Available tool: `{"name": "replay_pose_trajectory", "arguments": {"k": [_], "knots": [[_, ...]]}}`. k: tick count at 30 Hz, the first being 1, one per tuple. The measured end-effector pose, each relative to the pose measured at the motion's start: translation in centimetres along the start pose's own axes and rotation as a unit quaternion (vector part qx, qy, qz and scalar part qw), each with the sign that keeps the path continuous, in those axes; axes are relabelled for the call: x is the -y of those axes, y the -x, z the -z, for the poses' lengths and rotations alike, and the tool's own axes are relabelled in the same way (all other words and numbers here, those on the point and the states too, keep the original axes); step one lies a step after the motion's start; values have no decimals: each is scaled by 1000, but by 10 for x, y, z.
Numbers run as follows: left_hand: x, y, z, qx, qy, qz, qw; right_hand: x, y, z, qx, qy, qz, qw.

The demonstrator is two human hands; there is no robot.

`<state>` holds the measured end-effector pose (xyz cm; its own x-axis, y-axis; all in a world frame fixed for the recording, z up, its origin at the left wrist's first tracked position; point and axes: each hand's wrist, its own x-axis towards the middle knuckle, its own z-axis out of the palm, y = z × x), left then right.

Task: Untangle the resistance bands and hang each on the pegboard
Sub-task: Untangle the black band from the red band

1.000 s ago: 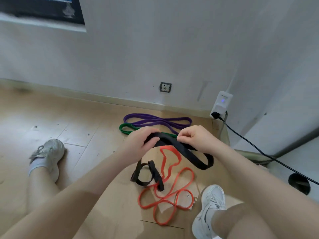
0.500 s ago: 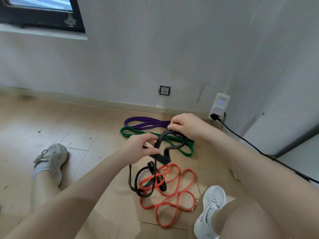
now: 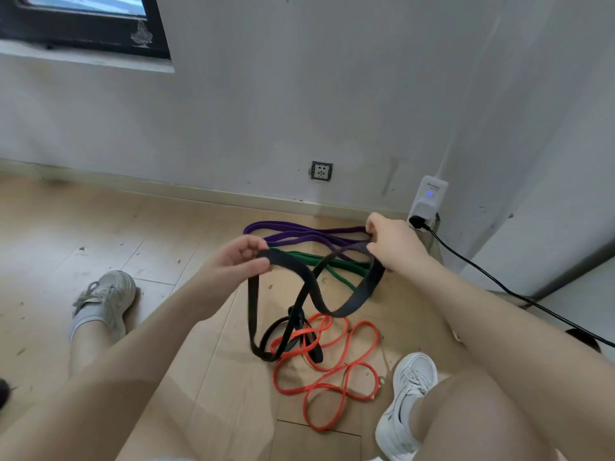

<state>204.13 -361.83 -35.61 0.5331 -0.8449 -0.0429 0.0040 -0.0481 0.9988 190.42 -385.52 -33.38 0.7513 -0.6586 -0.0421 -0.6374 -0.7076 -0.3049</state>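
A wide black resistance band (image 3: 352,302) is stretched between my two hands above the wooden floor. My left hand (image 3: 238,261) pinches one end, my right hand (image 3: 394,242) grips the other end. The band's lower loops hang down and cross an orange band (image 3: 336,371) that lies coiled on the floor. Beyond my hands, a purple band (image 3: 299,232) and a green band (image 3: 336,266) lie side by side near the wall. No pegboard is in view.
My two white sneakers (image 3: 106,301) (image 3: 404,404) rest on the floor at either side of the bands. A wall socket (image 3: 321,170) and a white plug-in adapter (image 3: 427,201) with a black cable (image 3: 499,284) sit by the corner at the right.
My hands have moved apart, the right one toward the wall corner, pulling the black band out longer. Its loops have lifted and opened above the orange band.
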Motion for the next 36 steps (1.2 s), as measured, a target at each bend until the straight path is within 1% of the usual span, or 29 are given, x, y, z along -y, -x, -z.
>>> {"name": "replay_pose_trajectory", "arguments": {"k": [2, 4, 5, 7, 9, 10, 11, 13, 15, 17, 18, 19, 22, 23, 24, 26, 28, 29, 31, 32, 34, 36], "knots": [[-12, -2, 4, -18, 103, -33, 994, -19, -7, -2, 79, -107, -89, 987], [-28, -6, 9, -26, 194, -70, 978, -33, -8, -4, 134, -183, -161, 960], [-36, -8, 9, -27, 207, -83, 975, -36, -5, -6, 148, -232, -193, 942], [-48, -14, 2, -29, 174, -90, 980, -36, 0, -10, 179, -293, -222, 913], [-58, -19, -12, -35, 109, -82, 990, -26, 1, -12, 202, -277, -189, 920], [-62, -22, -19, -35, 80, -77, 993, -18, 2, -10, 194, -288, -156, 925], [-64, -24, -25, -32, 61, -72, 995, -8, 3, -9, 184, -331, -122, 917], [-68, -27, -32, -27, 49, -72, 996, 9, 8, -4, 178, -462, -34, 868], [-67, -29, -36, -33, 40, -80, 996, 18, 16, 1, 182, -540, 61, 819], [-63, -29, -36, -47, 26, -76, 996, 20, 23, 5, 204, -598, 110, 767], [-60, -27, -34, -57, 29, -68, 996, 21, 25, 7, 212, -601, 116, 762], [-57, -26, -32, -67, 44, -61, 995, 21, 25, 7, 212, -578, 121, 779], [-55, -22, -25, -84, 117, -57, 988, 21, 25, 1, 179, -412, 128, 884], [-56, -20, -24, -82, 126, -57, 987, 22, 25, -4, 166, -371, 132, 904], [-57, -19, -25, -76, 128, -57, 987, 26, 26, -7, 161, -347, 140, 913], [-58, -18, -28, -54, 126, -61, 989, 34, 28, -17, 171, -324, 164, 916], [-55, -16, -30, -43, 147, -61, 986, 39, 29, -29, 186, -302, 191, 915], [-54, -16, -30, -45, 165, -62, 983, 40, 29, -34, 187, -294, 197, 916], [-52, -16, -27, -64, 184, -61, 979, 40, 33, -40, 190, -318, 191, 909], [-51, -18, -24, -76, 175, -57, 980, 39, 35, -39, 183, -342, 186, 903], [-45, -22, -19, -109, 129, -42, 985, 36, 34, -32, 143, -386, 165, 896], [-35, -26, -14, -145, 49, -8, 988, 35, 30, -24, 88, -433, 109, 890]]}}
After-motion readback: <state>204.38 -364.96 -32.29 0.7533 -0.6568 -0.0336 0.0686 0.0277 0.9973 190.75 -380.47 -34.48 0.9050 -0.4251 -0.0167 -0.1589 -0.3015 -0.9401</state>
